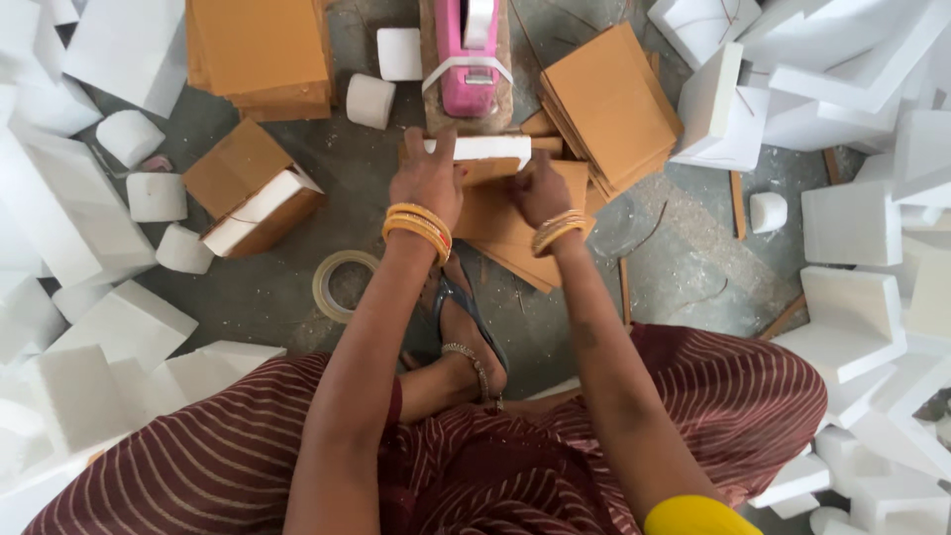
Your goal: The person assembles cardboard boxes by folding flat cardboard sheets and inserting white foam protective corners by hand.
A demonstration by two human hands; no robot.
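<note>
A white foam block, set against a brown card, was held just below the pink tape dispenser. The left hand was closed over its left end, the right hand pinched on the card's edge. Wrapping seemed in hand; taping would call for a steady hold.

Head-worn view, steeply downward, close.

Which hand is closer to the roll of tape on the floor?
Left. The left hand is just up and right of the tape roll; the right hand is farther right, on the cardboard.
</note>
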